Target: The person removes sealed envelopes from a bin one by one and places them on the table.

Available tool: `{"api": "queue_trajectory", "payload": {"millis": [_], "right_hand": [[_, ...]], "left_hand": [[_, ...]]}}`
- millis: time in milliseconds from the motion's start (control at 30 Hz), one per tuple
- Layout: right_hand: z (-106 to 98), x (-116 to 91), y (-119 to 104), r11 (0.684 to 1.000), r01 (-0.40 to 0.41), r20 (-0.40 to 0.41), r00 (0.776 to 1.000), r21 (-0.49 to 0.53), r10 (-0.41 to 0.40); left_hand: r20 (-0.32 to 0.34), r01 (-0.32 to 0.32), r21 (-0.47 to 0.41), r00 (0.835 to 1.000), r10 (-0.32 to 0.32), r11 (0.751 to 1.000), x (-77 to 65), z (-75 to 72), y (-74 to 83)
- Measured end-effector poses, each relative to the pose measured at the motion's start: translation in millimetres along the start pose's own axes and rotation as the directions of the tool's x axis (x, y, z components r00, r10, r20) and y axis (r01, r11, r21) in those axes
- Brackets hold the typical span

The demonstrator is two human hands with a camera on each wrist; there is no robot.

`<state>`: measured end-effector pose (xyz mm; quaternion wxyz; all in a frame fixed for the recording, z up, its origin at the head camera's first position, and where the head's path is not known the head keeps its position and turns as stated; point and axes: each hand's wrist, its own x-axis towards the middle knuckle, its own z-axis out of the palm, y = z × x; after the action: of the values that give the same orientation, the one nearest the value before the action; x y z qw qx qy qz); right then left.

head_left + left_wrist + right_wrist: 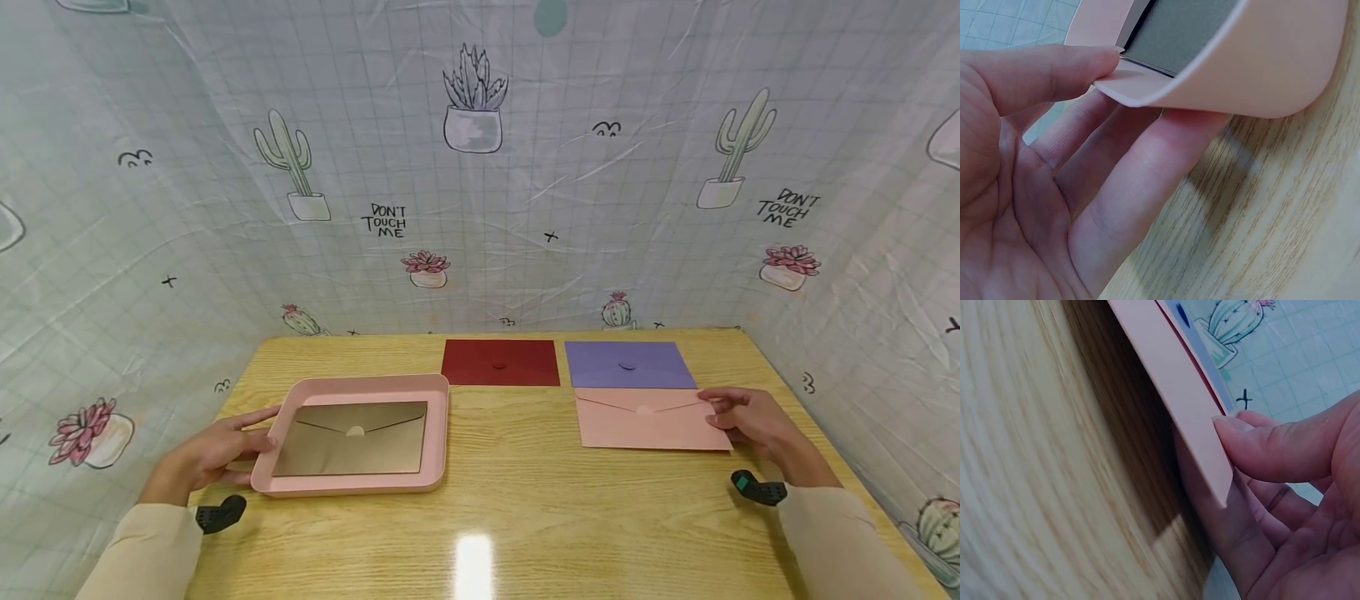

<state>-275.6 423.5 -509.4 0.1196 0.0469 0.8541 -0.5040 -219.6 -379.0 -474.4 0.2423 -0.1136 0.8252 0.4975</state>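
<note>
Cream sleeves [843, 542] lie nearest. Left hand [217, 454] clamps its fingers on a shallow, pink rectangular tray [437, 442] holding a gold envelope [356, 454]; right hand [761, 427] pinches a pale-pink paper envelope [645, 427] before a purple envelope [628, 362]. Gripped one-sidedly, it could sag.

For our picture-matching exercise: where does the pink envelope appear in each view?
Head: pink envelope, lower right of centre, in the right hand.
Left wrist: not in it.
Right wrist: slanting down from top edge past centre.
Shared landmark: wooden table, in all three.
</note>
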Motion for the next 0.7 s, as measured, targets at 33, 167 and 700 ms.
{"api": "queue_trajectory", "payload": {"millis": [33,167,700], "right_hand": [[-0.2,0.0,-0.6,1.000,0.001,0.005,1.000,-0.004,-0.001],[0.1,0.1,-2.1,0.999,0.018,0.024,1.000,-0.027,-0.017],[1.0,3.1,-8.8,0.986,0.025,-0.007,1.000,-0.167,-0.026]], "left_hand": [[0.005,-0.007,0.006,1.000,0.007,1.000,0.1,-0.3,0.1],[0.007,0.003,0.002,1.000,-0.003,1.000,-0.2,-0.5,1.5],[0.014,0.017,0.001,1.000,-0.017,1.000,-2.6,-1.2,6.4]]}}
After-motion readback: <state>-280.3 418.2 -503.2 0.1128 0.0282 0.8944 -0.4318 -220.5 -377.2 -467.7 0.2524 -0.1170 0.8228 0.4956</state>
